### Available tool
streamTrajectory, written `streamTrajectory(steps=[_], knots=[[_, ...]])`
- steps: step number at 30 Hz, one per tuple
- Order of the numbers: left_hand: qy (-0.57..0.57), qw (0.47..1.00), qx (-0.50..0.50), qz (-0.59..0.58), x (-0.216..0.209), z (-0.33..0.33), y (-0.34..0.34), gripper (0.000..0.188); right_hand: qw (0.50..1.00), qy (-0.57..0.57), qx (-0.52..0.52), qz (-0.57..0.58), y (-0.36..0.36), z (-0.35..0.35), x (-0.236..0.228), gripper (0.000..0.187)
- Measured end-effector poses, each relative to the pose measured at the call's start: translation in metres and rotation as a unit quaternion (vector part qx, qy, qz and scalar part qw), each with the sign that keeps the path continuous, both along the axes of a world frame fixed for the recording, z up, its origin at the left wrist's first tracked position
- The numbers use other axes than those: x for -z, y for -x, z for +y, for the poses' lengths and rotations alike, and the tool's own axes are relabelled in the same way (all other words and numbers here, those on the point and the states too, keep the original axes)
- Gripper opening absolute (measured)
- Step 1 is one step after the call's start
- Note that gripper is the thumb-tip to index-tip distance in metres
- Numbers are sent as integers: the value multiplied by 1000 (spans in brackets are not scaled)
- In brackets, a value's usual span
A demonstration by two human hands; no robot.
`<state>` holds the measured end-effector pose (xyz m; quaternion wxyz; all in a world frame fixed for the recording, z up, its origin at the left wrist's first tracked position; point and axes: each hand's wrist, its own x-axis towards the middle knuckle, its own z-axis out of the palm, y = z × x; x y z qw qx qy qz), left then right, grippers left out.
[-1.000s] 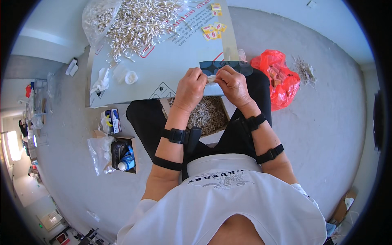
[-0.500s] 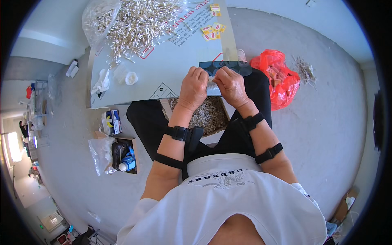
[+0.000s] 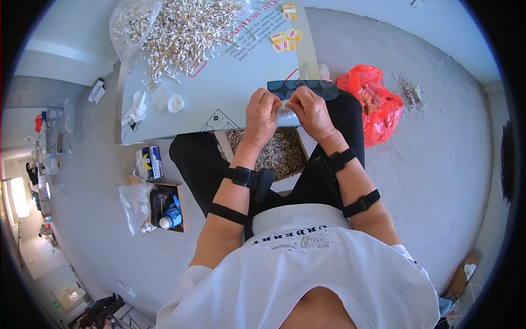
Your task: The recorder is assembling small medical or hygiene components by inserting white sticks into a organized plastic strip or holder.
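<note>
At the near edge of the table (image 3: 181, 118), my left hand (image 3: 260, 116) and my right hand (image 3: 309, 112) face each other with fingertips pinched together. What they pinch is too small and too covered by the fingers to name. Between and just below the fingertips sits a small whitish, ribbed-looking piece (image 3: 285, 113), partly hidden. Right behind my hands lies a dark strip with round shapes (image 3: 296, 88). Farther off, a big heap of cotton swabs (image 3: 181, 35) spreads over the table next to a clear plastic bag (image 3: 129, 27).
Below the table edge, between my legs, a carton holds loose cotton swabs (image 3: 274, 156). Small yellow packets (image 3: 286, 41) lie at the table's right. A white round container (image 3: 175, 103) and crumpled tissue (image 3: 136, 109) stand left. A red bag (image 3: 378, 109) rests on the floor.
My hands have shifted very slightly, with both still pinched at the same spot by the table edge. The view has moved a little; the objects around stay where they were.
</note>
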<state>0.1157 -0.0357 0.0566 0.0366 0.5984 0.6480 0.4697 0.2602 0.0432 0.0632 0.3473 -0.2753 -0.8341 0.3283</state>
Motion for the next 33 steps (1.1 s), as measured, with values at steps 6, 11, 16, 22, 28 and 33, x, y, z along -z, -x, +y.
streamTrajectory(steps=[6,11,16,22,28,33], knots=[[34,991,35,-127,0,-2,7,11,999,7,-30,21,-2,4,2,12],[38,980,42,-190,0,-10,14,10,999,33,-23,26,-2,3,2,7],[22,981,20,-193,5,-7,10,5,999,42,-20,25,-1,2,1,7],[127,873,-8,-471,5,-3,3,9,985,169,-3,46,-1,6,15,9],[119,885,-3,-449,17,-7,2,8,870,442,-16,217,-5,3,31,8],[87,901,-25,-425,21,-8,-4,3,949,246,5,199,-2,2,29,8]])
